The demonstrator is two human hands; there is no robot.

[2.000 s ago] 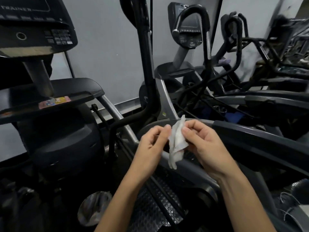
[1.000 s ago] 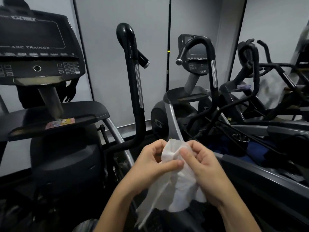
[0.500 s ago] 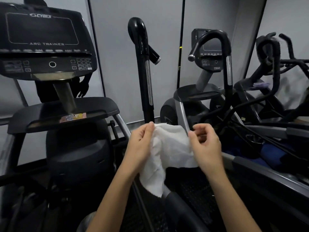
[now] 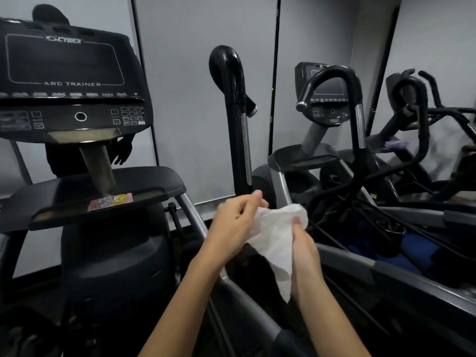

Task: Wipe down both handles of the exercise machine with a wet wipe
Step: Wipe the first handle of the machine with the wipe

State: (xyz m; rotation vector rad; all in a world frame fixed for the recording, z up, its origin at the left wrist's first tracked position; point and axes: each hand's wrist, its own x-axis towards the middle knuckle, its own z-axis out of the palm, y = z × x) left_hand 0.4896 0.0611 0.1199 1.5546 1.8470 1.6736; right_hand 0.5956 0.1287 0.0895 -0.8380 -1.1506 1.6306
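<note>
- We hold the wet wipe (image 4: 277, 237) between both hands, in front of our chest and just below the right handle (image 4: 235, 117) of the exercise machine (image 4: 64, 81).
- Our left hand (image 4: 235, 222) curls its fingers round the upper left edge of the wipe; our right hand (image 4: 304, 251) pinches the right side from below. So both hands are closed on the wipe.
- We judge this as preparation: the sheet is spread and gathered so that it can wrap round a bar. It does not touch any handle yet, so the wiping looks not begun.
- The wipe is thin, white and crumpled, with soft folds; one corner hangs down in a point. It looks limp, as a damp sheet does.
- The right handle is an upright black post with a rounded, glossy hooked top and a silver strip along its lower part. Smooth and round, it should let the wipe slide along it easily.
- The other handle of this machine is not in view; it probably stands to the left of the console.
- The neighbouring machine's handle (image 4: 334, 81) arches in matte black with a metal end cap.
</note>
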